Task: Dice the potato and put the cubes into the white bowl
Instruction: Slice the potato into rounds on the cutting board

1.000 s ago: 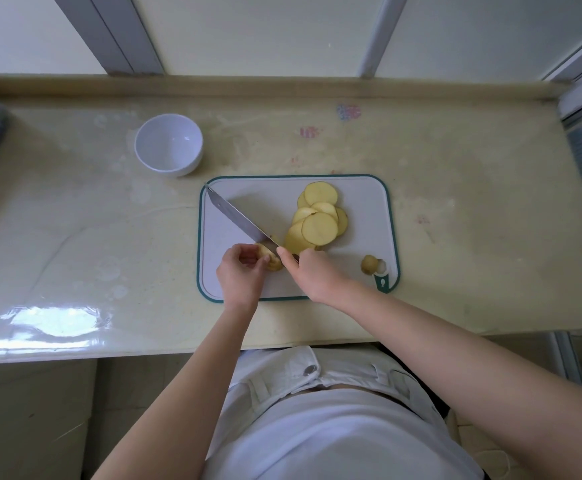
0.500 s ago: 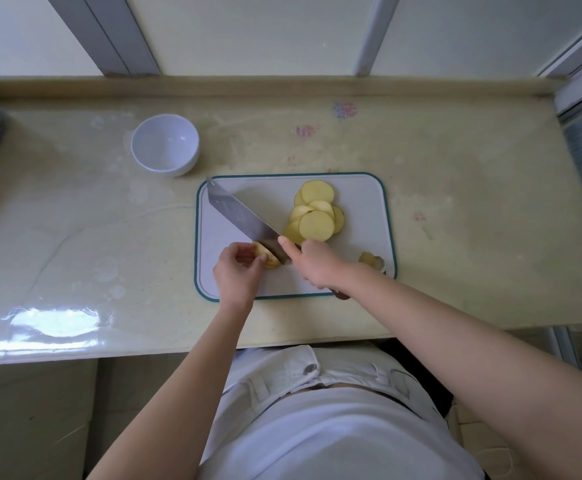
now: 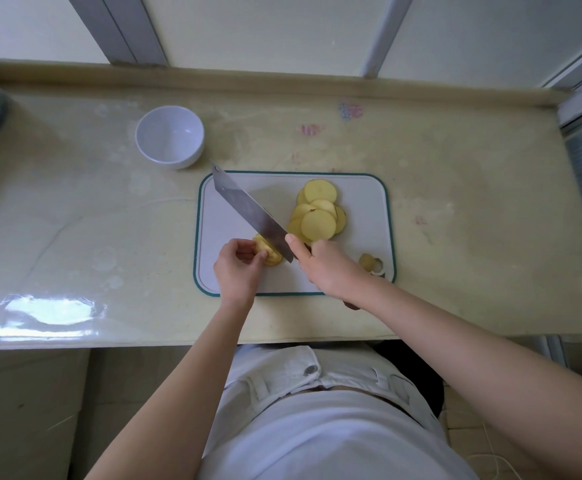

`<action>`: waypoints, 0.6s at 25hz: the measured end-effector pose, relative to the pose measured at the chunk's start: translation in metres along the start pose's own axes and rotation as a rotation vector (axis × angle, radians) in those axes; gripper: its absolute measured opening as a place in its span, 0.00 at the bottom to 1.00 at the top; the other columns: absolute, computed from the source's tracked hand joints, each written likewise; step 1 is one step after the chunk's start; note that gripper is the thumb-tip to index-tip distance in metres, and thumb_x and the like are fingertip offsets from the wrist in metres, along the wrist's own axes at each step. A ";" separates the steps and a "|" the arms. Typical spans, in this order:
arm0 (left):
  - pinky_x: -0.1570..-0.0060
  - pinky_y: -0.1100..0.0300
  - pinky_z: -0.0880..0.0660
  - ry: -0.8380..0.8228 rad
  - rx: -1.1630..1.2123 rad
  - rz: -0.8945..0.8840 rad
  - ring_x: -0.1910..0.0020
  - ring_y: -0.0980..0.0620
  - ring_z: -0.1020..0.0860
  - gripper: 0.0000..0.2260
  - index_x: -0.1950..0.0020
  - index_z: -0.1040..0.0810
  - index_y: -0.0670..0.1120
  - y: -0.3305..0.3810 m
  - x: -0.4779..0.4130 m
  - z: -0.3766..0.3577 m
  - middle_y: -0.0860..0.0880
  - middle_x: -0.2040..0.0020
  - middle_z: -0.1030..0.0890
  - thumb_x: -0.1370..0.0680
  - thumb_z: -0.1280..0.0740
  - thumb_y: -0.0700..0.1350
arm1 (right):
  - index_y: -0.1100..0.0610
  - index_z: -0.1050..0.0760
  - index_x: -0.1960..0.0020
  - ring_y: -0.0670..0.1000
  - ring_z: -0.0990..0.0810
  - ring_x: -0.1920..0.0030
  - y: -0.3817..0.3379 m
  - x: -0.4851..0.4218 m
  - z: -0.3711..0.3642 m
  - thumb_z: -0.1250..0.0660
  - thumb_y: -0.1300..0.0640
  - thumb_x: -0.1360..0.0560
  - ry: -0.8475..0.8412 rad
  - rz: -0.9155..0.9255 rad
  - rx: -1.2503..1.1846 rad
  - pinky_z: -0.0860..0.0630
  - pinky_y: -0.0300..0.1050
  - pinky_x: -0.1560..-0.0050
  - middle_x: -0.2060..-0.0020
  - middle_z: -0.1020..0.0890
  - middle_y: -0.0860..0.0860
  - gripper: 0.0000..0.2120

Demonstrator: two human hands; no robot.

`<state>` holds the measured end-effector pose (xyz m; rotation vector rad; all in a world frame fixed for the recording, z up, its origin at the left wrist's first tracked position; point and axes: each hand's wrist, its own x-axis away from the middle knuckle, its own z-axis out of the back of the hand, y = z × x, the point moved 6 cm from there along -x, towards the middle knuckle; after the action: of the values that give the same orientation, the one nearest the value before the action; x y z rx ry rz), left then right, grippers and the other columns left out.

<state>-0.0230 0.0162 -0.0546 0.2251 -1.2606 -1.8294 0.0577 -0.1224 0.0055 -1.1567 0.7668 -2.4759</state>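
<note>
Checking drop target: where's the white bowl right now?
Head view, upper left: the white bowl stands on the counter, just beyond the cutting board's far-left corner, near the knife tip.

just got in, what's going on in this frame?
A person is slicing a potato on the cutting board. The right hand grips the knife, forefinger on the blade. The left hand pinches the potato stub right next to the blade. A pile of round slices lies on the board's far side, and a small offcut sits near its right corner. Nothing is diced yet, and the white bowl is empty.
</note>
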 end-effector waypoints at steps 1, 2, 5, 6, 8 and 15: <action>0.59 0.72 0.28 0.000 0.004 -0.001 0.62 0.57 0.23 0.08 0.52 0.21 0.42 0.000 0.000 0.000 0.48 0.57 0.19 0.29 0.27 0.39 | 0.59 0.37 0.69 0.55 0.33 0.71 0.000 0.003 0.001 0.53 0.37 0.20 -0.003 0.002 0.007 0.31 0.48 0.61 0.71 0.30 0.56 0.31; 0.60 0.73 0.29 0.001 0.006 -0.002 0.62 0.58 0.23 0.08 0.52 0.21 0.42 0.000 0.000 -0.001 0.48 0.57 0.19 0.29 0.27 0.39 | 0.59 0.37 0.69 0.55 0.32 0.70 0.000 0.005 0.001 0.53 0.37 0.20 -0.006 0.001 0.016 0.30 0.49 0.60 0.71 0.30 0.56 0.31; 0.61 0.75 0.29 0.006 0.019 0.005 0.63 0.59 0.23 0.08 0.52 0.21 0.41 -0.002 -0.001 -0.001 0.47 0.57 0.19 0.29 0.27 0.38 | 0.60 0.37 0.70 0.55 0.31 0.69 0.001 0.009 0.000 0.52 0.38 0.20 -0.009 -0.012 0.065 0.31 0.48 0.61 0.72 0.30 0.55 0.31; 0.61 0.76 0.29 0.008 0.025 0.007 0.63 0.60 0.23 0.07 0.53 0.21 0.41 -0.002 -0.001 -0.001 0.47 0.57 0.19 0.29 0.27 0.38 | 0.59 0.38 0.71 0.55 0.32 0.70 0.001 0.010 0.000 0.52 0.38 0.20 -0.010 -0.014 0.085 0.33 0.47 0.63 0.73 0.30 0.55 0.31; 0.61 0.76 0.29 0.010 0.028 0.008 0.63 0.60 0.24 0.07 0.53 0.21 0.40 -0.003 -0.002 -0.001 0.46 0.57 0.18 0.29 0.27 0.37 | 0.59 0.38 0.71 0.54 0.32 0.70 0.001 0.011 -0.001 0.52 0.38 0.20 -0.016 -0.018 0.110 0.34 0.47 0.64 0.73 0.31 0.54 0.31; 0.61 0.75 0.28 0.006 0.037 0.015 0.64 0.61 0.24 0.07 0.53 0.21 0.40 -0.003 -0.002 -0.002 0.47 0.58 0.19 0.29 0.27 0.38 | 0.60 0.36 0.70 0.55 0.30 0.69 0.000 0.014 -0.003 0.53 0.38 0.19 -0.002 -0.023 0.147 0.34 0.46 0.65 0.72 0.29 0.55 0.31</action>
<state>-0.0228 0.0165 -0.0588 0.2408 -1.2892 -1.7927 0.0465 -0.1280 0.0125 -1.1213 0.5633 -2.5018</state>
